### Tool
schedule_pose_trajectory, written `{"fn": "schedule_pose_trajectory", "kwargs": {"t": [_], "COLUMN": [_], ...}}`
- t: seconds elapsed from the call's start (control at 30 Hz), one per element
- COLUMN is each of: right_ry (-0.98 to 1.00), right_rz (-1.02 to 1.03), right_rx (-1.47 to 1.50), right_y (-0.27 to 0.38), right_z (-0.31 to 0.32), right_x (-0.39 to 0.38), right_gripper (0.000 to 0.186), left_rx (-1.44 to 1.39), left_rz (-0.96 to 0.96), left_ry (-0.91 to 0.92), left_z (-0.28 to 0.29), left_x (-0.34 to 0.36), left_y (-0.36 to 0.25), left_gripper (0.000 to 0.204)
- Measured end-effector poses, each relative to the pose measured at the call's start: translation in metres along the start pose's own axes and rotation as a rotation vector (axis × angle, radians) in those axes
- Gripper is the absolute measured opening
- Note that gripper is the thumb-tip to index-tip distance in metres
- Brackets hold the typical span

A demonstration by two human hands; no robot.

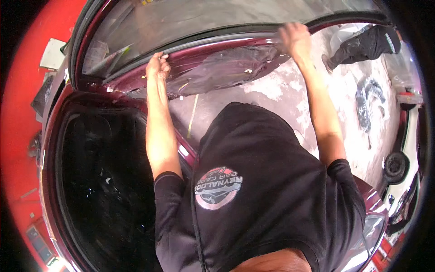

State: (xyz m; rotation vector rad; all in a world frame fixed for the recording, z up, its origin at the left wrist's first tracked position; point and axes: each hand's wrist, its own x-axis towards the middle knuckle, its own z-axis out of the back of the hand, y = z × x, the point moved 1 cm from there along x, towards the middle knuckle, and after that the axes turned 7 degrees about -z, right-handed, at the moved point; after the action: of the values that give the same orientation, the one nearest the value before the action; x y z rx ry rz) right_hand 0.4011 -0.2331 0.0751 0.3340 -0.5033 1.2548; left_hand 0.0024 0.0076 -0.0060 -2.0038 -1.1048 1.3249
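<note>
A maroon car door [231, 63] with an exposed inner panel, crumpled film and a glass window [204, 13] above it spans the top of the view. My left hand [157, 68] is at the door's upper inner edge, just below the dark window seal, fingers curled; what they hold, if anything, is hard to make out. My right hand [295, 43] is farther right along the same edge, its fingers smeared by motion near the seal. My forearms reach up either side of my black shirt.
A dark glass panel [102, 181] in maroon bodywork fills the lower left, beside a red area [22, 113]. Another person's dark-clothed body [362, 47] is at upper right. Crumpled plastic [367, 104] lies on the pale floor, near a white car [408, 149] with a black tyre [396, 167].
</note>
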Motion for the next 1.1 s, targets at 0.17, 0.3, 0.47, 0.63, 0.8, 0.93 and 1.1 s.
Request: {"fn": "schedule_pose_trajectory", "kwargs": {"t": [0.17, 0.3, 0.47, 0.63, 0.8, 0.93, 1.1], "right_ry": [0.168, 0.175, 0.314, 0.512, 0.640, 0.702, 0.743], "right_rz": [0.269, 0.234, 0.256, 0.070, 0.015, 0.004, 0.045], "right_rx": [0.369, 0.411, 0.485, 0.611, 0.687, 0.709, 0.845], "right_y": [0.098, 0.092, 0.081, 0.097, 0.097, 0.103, 0.117], "right_z": [-0.026, -0.037, -0.012, 0.003, 0.009, 0.024, 0.018], "right_x": [0.024, 0.037, 0.037, 0.030, 0.025, 0.027, 0.023], "right_gripper": [0.031, 0.027, 0.027, 0.038, 0.042, 0.044, 0.046], "left_rx": [-0.003, -0.074, -0.035, -0.040, -0.193, -0.213, -0.224], "left_rz": [-0.072, -0.138, -0.262, -0.222, -0.347, -0.381, -0.399], "left_ry": [0.033, 0.103, 0.132, 0.126, 0.240, 0.288, 0.374], "left_z": [-0.004, -0.017, -0.021, -0.022, -0.020, -0.016, -0.026], "left_x": [-0.012, -0.033, -0.075, -0.086, -0.095, -0.099, -0.109], "left_y": [-0.030, -0.014, 0.018, 0.035, 0.040, 0.042, 0.053], "left_gripper": [0.022, 0.027, 0.035, 0.030, 0.036, 0.036, 0.035]}}
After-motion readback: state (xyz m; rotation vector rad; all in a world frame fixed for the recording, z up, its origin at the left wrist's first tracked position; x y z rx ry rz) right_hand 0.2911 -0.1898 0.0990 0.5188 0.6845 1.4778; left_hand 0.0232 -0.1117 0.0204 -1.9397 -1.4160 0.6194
